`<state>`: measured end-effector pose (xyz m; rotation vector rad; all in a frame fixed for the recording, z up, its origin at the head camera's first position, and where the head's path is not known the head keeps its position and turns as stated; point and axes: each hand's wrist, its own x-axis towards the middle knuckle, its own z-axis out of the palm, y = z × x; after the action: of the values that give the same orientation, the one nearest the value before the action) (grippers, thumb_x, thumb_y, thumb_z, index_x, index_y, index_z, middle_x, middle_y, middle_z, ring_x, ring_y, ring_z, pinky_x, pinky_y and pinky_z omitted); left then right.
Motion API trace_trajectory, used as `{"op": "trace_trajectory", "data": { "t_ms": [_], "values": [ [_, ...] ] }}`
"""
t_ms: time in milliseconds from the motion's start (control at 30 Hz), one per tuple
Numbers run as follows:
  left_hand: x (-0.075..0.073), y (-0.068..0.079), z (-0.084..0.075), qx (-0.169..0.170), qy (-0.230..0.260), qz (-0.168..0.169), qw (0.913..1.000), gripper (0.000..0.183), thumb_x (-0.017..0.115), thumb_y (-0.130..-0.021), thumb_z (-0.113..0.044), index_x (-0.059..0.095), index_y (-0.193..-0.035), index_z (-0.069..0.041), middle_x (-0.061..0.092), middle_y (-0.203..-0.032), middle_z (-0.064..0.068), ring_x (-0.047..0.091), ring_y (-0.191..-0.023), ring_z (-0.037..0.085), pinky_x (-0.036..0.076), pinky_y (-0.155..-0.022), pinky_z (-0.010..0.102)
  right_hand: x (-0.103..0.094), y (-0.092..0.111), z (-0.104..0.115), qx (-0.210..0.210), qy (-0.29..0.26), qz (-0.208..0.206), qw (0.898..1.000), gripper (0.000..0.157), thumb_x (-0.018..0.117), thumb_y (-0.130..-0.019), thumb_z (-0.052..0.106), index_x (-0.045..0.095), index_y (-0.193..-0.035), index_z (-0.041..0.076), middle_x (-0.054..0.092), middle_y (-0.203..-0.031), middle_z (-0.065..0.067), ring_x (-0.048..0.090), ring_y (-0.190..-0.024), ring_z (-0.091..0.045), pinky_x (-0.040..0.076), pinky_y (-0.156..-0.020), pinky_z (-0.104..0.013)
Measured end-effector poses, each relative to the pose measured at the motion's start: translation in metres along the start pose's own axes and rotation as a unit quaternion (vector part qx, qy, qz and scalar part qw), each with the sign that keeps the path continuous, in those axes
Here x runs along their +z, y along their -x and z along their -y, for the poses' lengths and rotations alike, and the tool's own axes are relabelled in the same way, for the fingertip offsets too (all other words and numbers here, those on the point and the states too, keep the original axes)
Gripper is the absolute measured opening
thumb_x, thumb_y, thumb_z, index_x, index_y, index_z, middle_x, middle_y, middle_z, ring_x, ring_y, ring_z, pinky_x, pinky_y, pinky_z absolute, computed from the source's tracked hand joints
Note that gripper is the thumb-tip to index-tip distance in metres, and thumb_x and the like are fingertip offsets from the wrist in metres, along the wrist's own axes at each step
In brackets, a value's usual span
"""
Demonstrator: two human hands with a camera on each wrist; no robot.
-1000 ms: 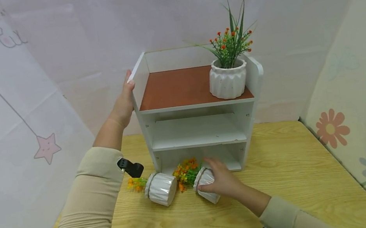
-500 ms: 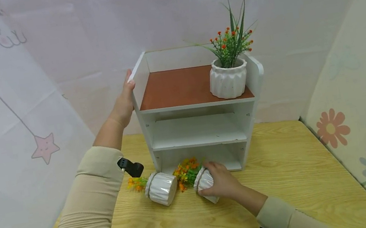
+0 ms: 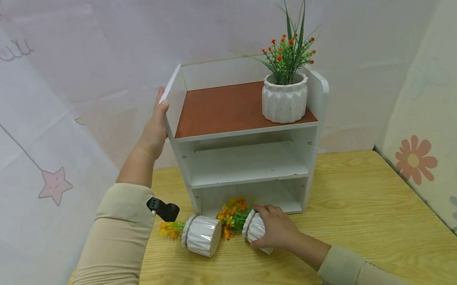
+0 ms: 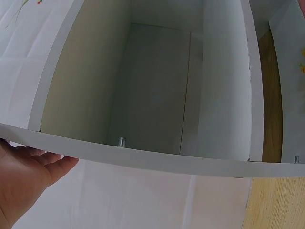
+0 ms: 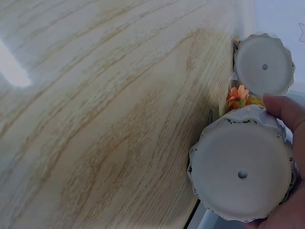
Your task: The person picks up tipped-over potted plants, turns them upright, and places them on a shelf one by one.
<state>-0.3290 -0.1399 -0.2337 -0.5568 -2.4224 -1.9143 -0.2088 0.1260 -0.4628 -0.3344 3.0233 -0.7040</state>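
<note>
A white shelf unit (image 3: pixel 242 134) with a brown top stands on the table. My left hand (image 3: pixel 154 129) rests against its left side panel near the top; in the left wrist view the fingers (image 4: pixel 62 167) lie along the panel's outer face. My right hand (image 3: pixel 278 228) grips a white fluted flower pot (image 3: pixel 255 227), tipped on its side, with orange flowers (image 3: pixel 232 215) pointing toward the bottom shelf. The right wrist view shows that pot's round base (image 5: pixel 238 157) with a small hole, thumb and fingers around its side. Another white flower pot (image 3: pixel 202 235) lies tipped to its left.
On the right of the shelf's top stands an upright white pot (image 3: pixel 285 99) with grass leaves and small red-orange flowers. A middle shelf board (image 3: pixel 247 164) lies below. The wooden table (image 3: pixel 361 201) meets printed cloth (image 3: pixel 423 83) at the sides and back.
My right hand has closed from loosely spread fingers around the pot to a grip on it. The pot has barely shifted. The left hand stays in place.
</note>
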Motion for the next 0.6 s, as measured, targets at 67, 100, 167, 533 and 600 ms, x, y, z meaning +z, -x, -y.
{"op": "trace_trajectory", "data": {
  "t_ms": [67,100,167,533,600],
  "values": [
    [0.0002,0.0002,-0.0001,0.001,0.002,0.0,1.0,0.058,0.013,-0.103,-0.044,-0.009,-0.157,-0.037,-0.014,-0.165,-0.007,-0.009,-0.152,0.02,0.005,-0.118,0.062,0.0013,-0.0005,-0.0007,0.0,0.004,-0.003,1.0,0.096,0.088,-0.064,0.043,0.046,-0.143,0.008,0.055,-0.132,-0.019,0.05,-0.122,-0.038,0.045,-0.099,-0.052],
    [0.0002,0.0001,0.0002,0.001,0.003,0.0,1.0,0.058,0.014,-0.103,-0.044,-0.008,-0.157,-0.037,-0.014,-0.165,-0.007,-0.009,-0.152,0.02,0.005,-0.118,0.062,0.0019,-0.0005,-0.0011,-0.001,0.006,-0.006,1.0,0.096,0.088,-0.064,0.043,0.046,-0.142,0.008,0.056,-0.131,-0.018,0.051,-0.121,-0.038,0.045,-0.099,-0.053],
    [0.0002,0.0002,0.0003,0.0,0.003,-0.001,1.0,0.058,0.014,-0.103,-0.044,-0.008,-0.157,-0.037,-0.014,-0.165,-0.008,-0.009,-0.152,0.02,0.004,-0.118,0.062,0.0029,-0.0005,-0.0016,-0.002,0.004,-0.009,1.0,0.095,0.087,-0.064,0.043,0.047,-0.142,0.008,0.056,-0.131,-0.018,0.051,-0.121,-0.038,0.045,-0.099,-0.053],
    [-0.0001,-0.0006,0.0011,0.0,-0.006,0.0,1.0,0.06,0.014,-0.103,-0.045,-0.009,-0.157,-0.035,-0.015,-0.165,-0.006,-0.011,-0.152,0.022,0.004,-0.118,0.062,0.005,0.0072,-0.0041,0.0,-0.045,-0.043,0.998,0.089,0.084,-0.067,0.039,0.047,-0.142,0.009,0.051,-0.138,-0.021,0.046,-0.128,-0.041,0.044,-0.101,-0.056],
    [-0.0005,-0.0006,0.0012,0.001,-0.006,0.0,1.0,0.06,0.014,-0.103,-0.044,-0.009,-0.157,-0.034,-0.015,-0.165,-0.006,-0.011,-0.152,0.021,0.004,-0.118,0.062,0.0055,0.0086,-0.0057,-0.001,-0.052,-0.05,0.997,0.088,0.083,-0.067,0.038,0.047,-0.142,0.009,0.051,-0.139,-0.02,0.046,-0.128,-0.04,0.044,-0.1,-0.056]
  ]
}}
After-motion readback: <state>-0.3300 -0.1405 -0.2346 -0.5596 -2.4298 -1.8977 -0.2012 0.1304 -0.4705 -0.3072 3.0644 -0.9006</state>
